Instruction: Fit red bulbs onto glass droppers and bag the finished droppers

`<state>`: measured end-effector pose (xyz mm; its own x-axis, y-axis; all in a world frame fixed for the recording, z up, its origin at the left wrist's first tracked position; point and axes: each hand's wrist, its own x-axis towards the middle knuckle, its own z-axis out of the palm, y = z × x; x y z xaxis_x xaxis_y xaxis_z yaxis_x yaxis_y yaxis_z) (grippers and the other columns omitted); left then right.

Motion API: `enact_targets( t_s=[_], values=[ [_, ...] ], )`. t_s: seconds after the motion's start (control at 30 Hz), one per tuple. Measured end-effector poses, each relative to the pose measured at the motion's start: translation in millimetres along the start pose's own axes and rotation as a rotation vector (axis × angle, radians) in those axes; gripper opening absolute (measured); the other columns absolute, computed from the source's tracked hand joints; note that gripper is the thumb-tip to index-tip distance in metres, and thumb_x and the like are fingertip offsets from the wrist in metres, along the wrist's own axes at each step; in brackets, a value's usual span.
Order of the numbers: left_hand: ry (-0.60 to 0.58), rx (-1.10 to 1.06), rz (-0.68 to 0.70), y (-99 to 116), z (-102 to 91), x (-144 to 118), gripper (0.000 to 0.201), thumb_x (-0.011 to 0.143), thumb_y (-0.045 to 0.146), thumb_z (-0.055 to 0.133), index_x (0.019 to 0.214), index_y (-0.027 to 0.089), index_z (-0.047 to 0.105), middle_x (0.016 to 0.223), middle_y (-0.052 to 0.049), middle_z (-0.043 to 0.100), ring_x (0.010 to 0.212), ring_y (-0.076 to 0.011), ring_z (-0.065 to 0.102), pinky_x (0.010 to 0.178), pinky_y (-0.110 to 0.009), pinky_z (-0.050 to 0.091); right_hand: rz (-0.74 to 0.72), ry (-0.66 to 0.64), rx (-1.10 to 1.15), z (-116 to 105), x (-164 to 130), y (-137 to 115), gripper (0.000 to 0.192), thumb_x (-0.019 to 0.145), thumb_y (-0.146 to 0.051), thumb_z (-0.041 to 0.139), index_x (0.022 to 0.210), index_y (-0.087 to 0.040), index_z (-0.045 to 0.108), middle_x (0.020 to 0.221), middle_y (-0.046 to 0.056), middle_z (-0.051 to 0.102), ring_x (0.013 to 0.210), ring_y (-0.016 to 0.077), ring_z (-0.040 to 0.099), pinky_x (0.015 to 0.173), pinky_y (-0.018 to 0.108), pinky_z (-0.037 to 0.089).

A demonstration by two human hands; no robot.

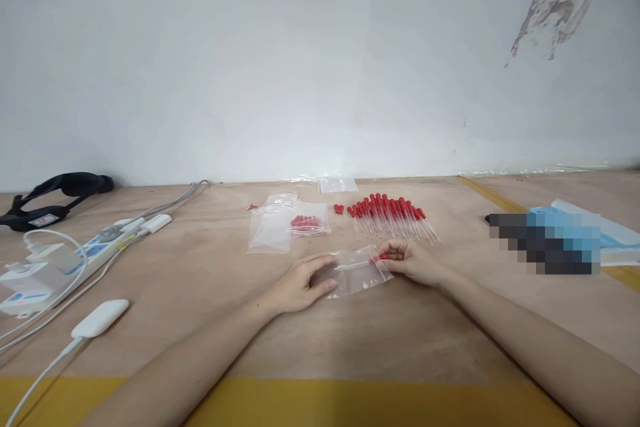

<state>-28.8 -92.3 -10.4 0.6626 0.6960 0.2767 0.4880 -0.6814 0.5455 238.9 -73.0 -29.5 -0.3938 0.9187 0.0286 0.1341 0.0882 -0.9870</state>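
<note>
A clear zip bag [359, 280] lies on the wooden table in front of me. My left hand [306, 282] grips its left edge between thumb and fingers. At the bag's upper right, my right hand [406, 259] pinches a dropper by its red bulb [383, 257]. The dropper's stem points left, by the bag's mouth; whether it is inside I cannot tell. Just beyond my hands, several loose droppers [393, 214] with red bulbs and clear stems lie side by side, and a small pair [339, 210] sits left of them. A filled zip bag [307, 222] shows red bulbs inside.
Flat clear bags [270, 230] lie beside the filled one, and another bag [339, 185] rests against the wall. At left are a power strip [83, 260], cables, a white device [103, 318] and a black strap [60, 197]. A blue item [565, 227] lies at right.
</note>
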Motion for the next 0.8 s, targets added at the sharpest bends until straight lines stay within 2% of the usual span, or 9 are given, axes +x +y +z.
enact_targets(
  t_s=[0.17,0.27,0.37,0.43,0.53,0.6,0.7,0.8],
  values=[
    [-0.017,-0.003,0.027,-2.9,0.1,0.5,0.042,0.08,0.032,0.053,0.12,0.022,0.046,0.12,-0.006,0.052,0.11,-0.021,0.047,0.093,-0.037,0.038,-0.019,-0.037,-0.182,7.1,0.1,-5.1,0.032,0.064,-0.041,0.064,0.083,-0.016,0.067,0.075,0.002,0.065,0.066,0.0129,0.057,0.061,0.025,0.044],
    [-0.01,0.009,0.03,-2.0,0.3,0.5,0.042,0.079,0.031,0.053,0.12,0.022,0.047,0.118,-0.006,0.053,0.108,-0.0208,0.049,0.092,-0.036,0.039,-0.037,-0.105,-0.26,10.8,-1.4,-8.0,0.032,0.066,-0.041,0.062,0.088,-0.018,0.066,0.079,0.001,0.065,0.071,0.0138,0.056,0.063,0.025,0.043],
    [-0.012,0.023,0.03,-1.7,0.4,0.1,0.042,0.079,0.031,0.054,0.119,0.022,0.047,0.118,-0.006,0.053,0.107,-0.0201,0.049,0.093,-0.035,0.039,-0.058,-0.099,-0.217,7.8,-3.4,-6.5,0.032,0.07,-0.04,0.058,0.093,-0.018,0.062,0.08,0.001,0.063,0.07,0.0128,0.055,0.061,0.024,0.042],
    [-0.011,0.027,0.026,-1.8,0.6,-0.3,0.041,0.08,0.031,0.053,0.119,0.022,0.047,0.117,-0.006,0.054,0.107,-0.0197,0.049,0.092,-0.034,0.039,-0.091,-0.089,-0.222,3.1,-4.4,-4.8,0.028,0.072,-0.039,0.056,0.087,-0.016,0.062,0.076,0.001,0.062,0.066,0.0118,0.054,0.059,0.023,0.041],
    [-0.006,0.035,0.03,-2.5,1.3,-1.0,0.038,0.08,0.032,0.052,0.116,0.021,0.051,0.117,-0.006,0.054,0.109,-0.02,0.048,0.094,-0.035,0.038,-0.104,-0.103,-0.364,-7.9,-2.8,-5.0,0.025,0.074,-0.038,0.053,0.079,-0.016,0.063,0.067,0.0,0.06,0.06,0.0106,0.051,0.056,0.022,0.039],
    [-0.015,0.038,0.028,-3.3,2.0,-1.1,0.036,0.081,0.034,0.051,0.114,0.021,0.053,0.12,-0.006,0.052,0.111,-0.0202,0.046,0.095,-0.036,0.037,-0.097,0.006,-0.473,-18.2,3.1,-7.7,0.023,0.073,-0.037,0.053,0.079,-0.017,0.063,0.066,-0.001,0.06,0.057,0.0107,0.051,0.054,0.022,0.038],
    [-0.033,0.036,0.027,-4.5,2.7,-0.5,0.035,0.083,0.035,0.048,0.115,0.022,0.054,0.122,-0.006,0.051,0.112,-0.0203,0.046,0.095,-0.036,0.037,-0.077,0.301,-0.657,-34.4,21.7,-14.5,0.018,0.069,-0.033,0.055,0.074,-0.017,0.063,0.066,0.001,0.062,0.058,0.0124,0.053,0.054,0.022,0.039],
    [-0.049,0.043,0.043,-5.2,2.3,0.2,0.033,0.086,0.034,0.042,0.115,0.022,0.055,0.122,-0.006,0.051,0.114,-0.0192,0.045,0.097,-0.035,0.036,-0.021,0.533,-0.899,-43.0,49.1,-21.9,0.014,0.068,-0.03,0.055,0.068,-0.018,0.061,0.066,0.002,0.063,0.063,0.0142,0.056,0.059,0.023,0.04]
  ],
)
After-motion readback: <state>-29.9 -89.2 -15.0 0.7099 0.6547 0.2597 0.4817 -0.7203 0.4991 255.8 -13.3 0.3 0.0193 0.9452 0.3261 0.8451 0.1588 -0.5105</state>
